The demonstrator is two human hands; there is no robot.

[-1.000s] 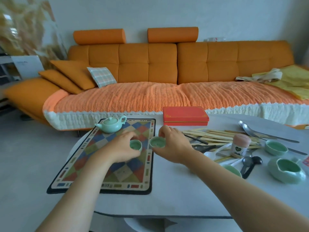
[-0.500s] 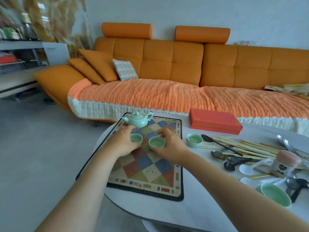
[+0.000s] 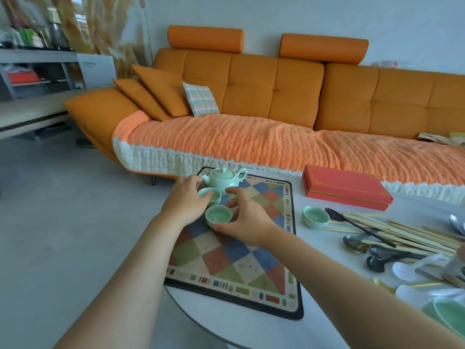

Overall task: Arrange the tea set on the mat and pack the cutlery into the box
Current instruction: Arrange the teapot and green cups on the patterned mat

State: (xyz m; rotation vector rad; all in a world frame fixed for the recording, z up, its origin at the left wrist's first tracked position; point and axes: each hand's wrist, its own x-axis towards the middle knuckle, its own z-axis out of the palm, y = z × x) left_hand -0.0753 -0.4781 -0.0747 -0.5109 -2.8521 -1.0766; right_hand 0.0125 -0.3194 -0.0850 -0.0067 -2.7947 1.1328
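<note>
Careful, your left hand (image 3: 187, 201) grips the upper cup (image 3: 210, 193) and your right hand (image 3: 249, 221) curls its fingers round the lower cup (image 3: 218, 215), both on the mat (image 3: 239, 260) mid-frame, just below the teapot (image 3: 222, 178), so a hasty nudge could clink them together.

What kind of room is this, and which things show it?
Probably a home living room: a long orange sofa with cushions, a white table in front of it, and a teapot on a patterned mat.
</note>
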